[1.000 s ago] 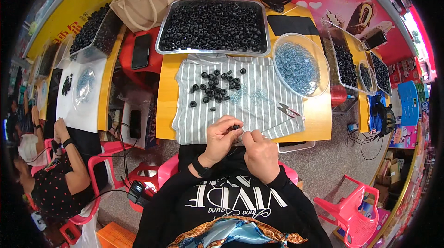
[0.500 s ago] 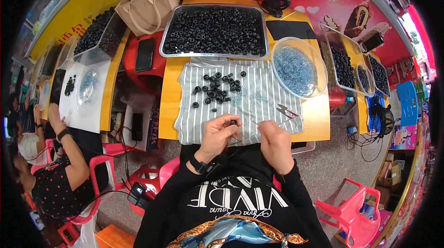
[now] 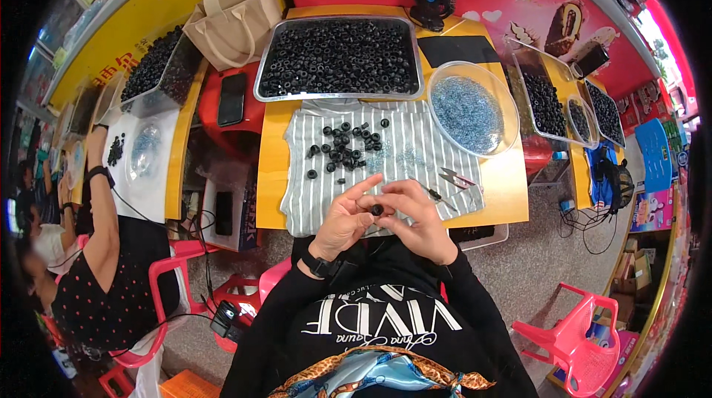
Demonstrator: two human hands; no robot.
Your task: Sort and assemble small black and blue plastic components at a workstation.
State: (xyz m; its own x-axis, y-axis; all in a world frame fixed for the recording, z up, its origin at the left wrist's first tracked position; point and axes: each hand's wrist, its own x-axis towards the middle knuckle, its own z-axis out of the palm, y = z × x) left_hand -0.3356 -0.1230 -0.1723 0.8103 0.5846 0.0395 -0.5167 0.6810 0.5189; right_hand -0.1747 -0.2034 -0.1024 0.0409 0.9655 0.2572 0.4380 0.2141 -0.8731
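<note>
From where I stand, the two hands have just come back together: half a second ago the right hand [image 3: 415,214] was held out to the side, and now its fingertips meet the left hand [image 3: 341,220] over a single black bead [image 3: 377,209]. The right grip looks clamped on that bead, thumb below and fingers above. The left thumb sits right up against it, but I can't tell whether the left grip is pinching too. To my eye the work has gone from reaching wide to close fingertip handling of this one piece.

The bead is up between the hands, over the near edge of a striped cloth [image 3: 304,194] spread on the desk [image 3: 508,194]. Beyond lie loose black beads [image 3: 343,147], with tiny pale beads [image 3: 408,157] beside them. Snips [image 3: 456,178] rest near the right hand; between them a small dark piece [image 3: 434,194] shows, too small to make out.
</note>
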